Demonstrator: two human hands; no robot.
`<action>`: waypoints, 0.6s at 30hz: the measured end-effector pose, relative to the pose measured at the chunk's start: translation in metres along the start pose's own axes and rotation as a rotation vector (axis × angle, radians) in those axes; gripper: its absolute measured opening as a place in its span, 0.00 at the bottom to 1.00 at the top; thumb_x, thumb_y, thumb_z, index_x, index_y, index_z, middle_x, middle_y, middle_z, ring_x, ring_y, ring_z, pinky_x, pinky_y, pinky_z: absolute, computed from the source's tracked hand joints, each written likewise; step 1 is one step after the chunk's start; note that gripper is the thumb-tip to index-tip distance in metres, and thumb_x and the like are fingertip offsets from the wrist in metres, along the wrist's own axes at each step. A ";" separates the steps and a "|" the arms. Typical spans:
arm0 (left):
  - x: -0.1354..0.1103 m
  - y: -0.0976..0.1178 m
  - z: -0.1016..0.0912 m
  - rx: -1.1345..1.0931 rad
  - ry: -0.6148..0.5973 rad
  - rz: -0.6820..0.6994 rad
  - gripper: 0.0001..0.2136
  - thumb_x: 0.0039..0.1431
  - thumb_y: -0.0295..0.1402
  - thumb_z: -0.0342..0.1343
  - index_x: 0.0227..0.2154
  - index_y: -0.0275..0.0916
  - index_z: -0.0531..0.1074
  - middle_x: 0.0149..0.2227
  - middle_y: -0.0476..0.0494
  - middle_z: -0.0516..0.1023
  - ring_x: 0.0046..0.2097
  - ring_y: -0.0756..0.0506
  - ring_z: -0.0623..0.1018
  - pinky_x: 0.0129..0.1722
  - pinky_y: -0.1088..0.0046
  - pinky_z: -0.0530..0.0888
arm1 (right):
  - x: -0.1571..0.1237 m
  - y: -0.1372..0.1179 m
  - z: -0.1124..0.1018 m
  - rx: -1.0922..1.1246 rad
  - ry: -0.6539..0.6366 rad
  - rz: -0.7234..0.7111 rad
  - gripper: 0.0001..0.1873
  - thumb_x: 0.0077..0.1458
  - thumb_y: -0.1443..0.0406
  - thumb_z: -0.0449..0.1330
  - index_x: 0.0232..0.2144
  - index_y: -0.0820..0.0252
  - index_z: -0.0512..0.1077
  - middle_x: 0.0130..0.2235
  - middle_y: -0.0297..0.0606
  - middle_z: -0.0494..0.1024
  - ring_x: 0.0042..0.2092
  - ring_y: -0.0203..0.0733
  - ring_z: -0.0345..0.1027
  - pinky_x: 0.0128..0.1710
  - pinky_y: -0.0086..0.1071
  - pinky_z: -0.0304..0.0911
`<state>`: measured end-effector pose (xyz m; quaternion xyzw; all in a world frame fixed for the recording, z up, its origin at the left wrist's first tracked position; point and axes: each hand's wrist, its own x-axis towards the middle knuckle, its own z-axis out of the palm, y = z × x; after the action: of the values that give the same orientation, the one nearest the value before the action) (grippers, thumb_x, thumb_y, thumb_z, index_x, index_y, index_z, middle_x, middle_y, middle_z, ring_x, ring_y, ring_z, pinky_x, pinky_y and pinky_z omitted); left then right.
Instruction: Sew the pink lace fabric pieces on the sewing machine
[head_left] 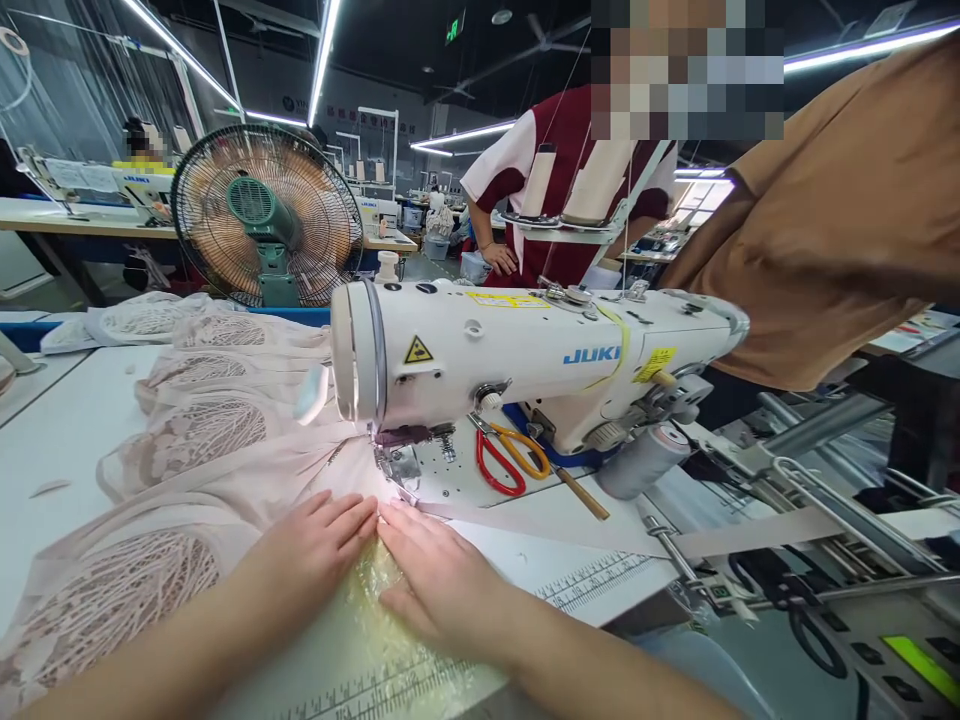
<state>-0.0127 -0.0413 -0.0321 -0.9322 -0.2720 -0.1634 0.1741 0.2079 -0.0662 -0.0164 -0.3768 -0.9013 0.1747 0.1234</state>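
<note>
My left hand point(311, 545) lies with outstretched fingers on pale pink fabric point(247, 470), just in front of the presser foot of a white sewing machine point(450, 345). Beside it, my right hand point(446, 570) rests flat, fingertips close to the left ones and thumb apart. Beneath and between the hands runs a thin, shiny, yellowish see-through material point(375, 580). The fabric passes under the needle area, where the exact stitching point is hard to make out. Lace-patterned pieces point(202, 435) in the same pink lie joined in a row to the left.
Scissors point(501, 465) with red and orange handles and a wooden-handled tool point(583, 492) lie by the machine. A grey thread cone point(645, 460) stands right. Behind are a large fan point(262, 215) and two people. A printed ruler point(592, 580) marks the table edge.
</note>
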 end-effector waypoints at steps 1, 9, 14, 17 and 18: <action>0.000 -0.004 0.001 0.008 -0.017 0.003 0.18 0.65 0.25 0.39 0.50 0.35 0.70 0.53 0.40 0.74 0.52 0.41 0.73 0.48 0.57 0.70 | 0.000 0.000 0.001 -0.007 -0.008 0.002 0.33 0.61 0.56 0.49 0.62 0.73 0.54 0.66 0.48 0.51 0.67 0.49 0.41 0.65 0.41 0.44; 0.012 -0.031 -0.007 0.081 -0.186 0.047 0.18 0.63 0.23 0.40 0.51 0.33 0.69 0.53 0.37 0.74 0.52 0.39 0.74 0.48 0.56 0.72 | -0.004 0.004 0.007 -0.027 0.052 -0.042 0.32 0.62 0.55 0.48 0.61 0.72 0.57 0.65 0.49 0.54 0.66 0.48 0.43 0.65 0.41 0.45; 0.019 -0.029 -0.021 0.052 -0.140 -0.034 0.17 0.61 0.24 0.42 0.49 0.36 0.71 0.53 0.38 0.74 0.52 0.39 0.73 0.50 0.55 0.70 | -0.003 0.008 0.012 -0.030 0.108 -0.083 0.30 0.62 0.56 0.49 0.58 0.73 0.60 0.64 0.51 0.56 0.66 0.50 0.45 0.64 0.42 0.47; -0.004 -0.006 -0.044 0.045 -0.247 -0.298 0.18 0.56 0.21 0.42 0.41 0.39 0.75 0.40 0.38 0.79 0.39 0.40 0.78 0.36 0.61 0.74 | -0.004 0.008 0.008 0.003 0.170 -0.123 0.26 0.60 0.59 0.51 0.55 0.73 0.64 0.61 0.53 0.61 0.64 0.52 0.51 0.63 0.43 0.50; -0.019 0.003 -0.050 0.032 -0.338 -0.441 0.19 0.55 0.21 0.41 0.39 0.41 0.75 0.34 0.40 0.78 0.34 0.40 0.78 0.32 0.61 0.74 | -0.006 0.006 0.005 0.025 0.205 -0.145 0.24 0.60 0.60 0.52 0.54 0.72 0.65 0.60 0.53 0.64 0.63 0.51 0.53 0.62 0.44 0.51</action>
<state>-0.0367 -0.0735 0.0041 -0.8617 -0.4960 -0.0350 0.1012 0.2144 -0.0678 -0.0243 -0.3250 -0.9065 0.1371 0.2319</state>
